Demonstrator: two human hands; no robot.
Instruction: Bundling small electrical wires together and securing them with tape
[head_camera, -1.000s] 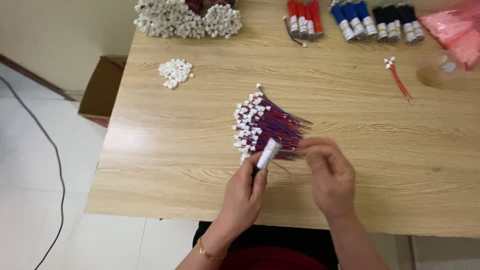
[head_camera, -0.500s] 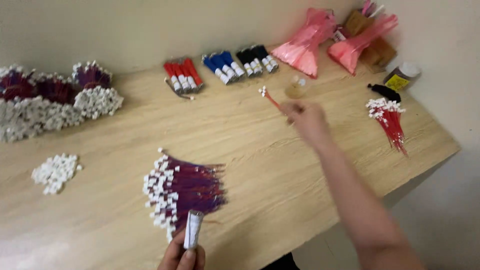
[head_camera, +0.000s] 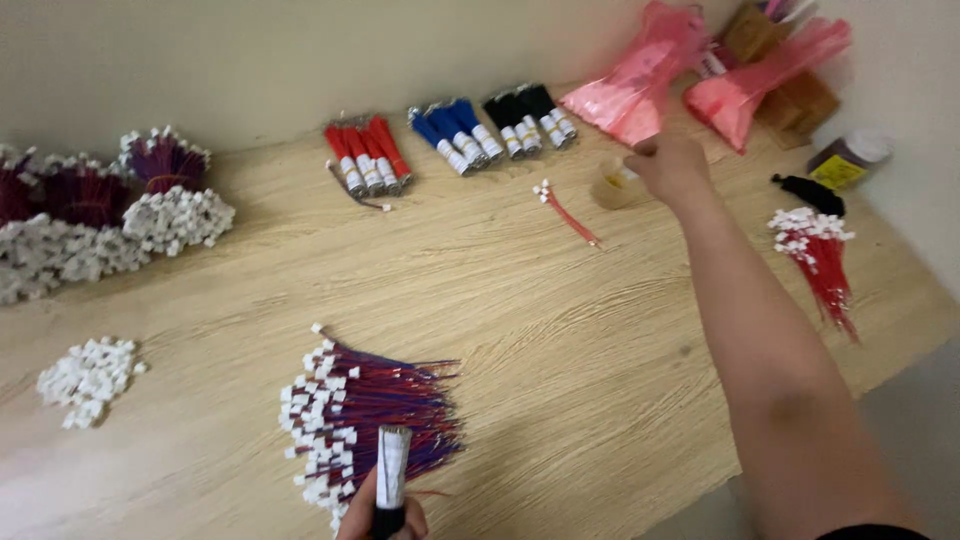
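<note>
Right hand (head_camera: 668, 165) at upper right, fingers clamped on tape roll (head_camera: 615, 185); left hand (head_camera: 385, 520) at bottom, fingers gripping marker (head_camera: 391, 478).

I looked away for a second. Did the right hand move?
Yes. The right hand went from the wire bundle near the left hand out across the table, and now reaches a small jar by the pink bags.
</note>
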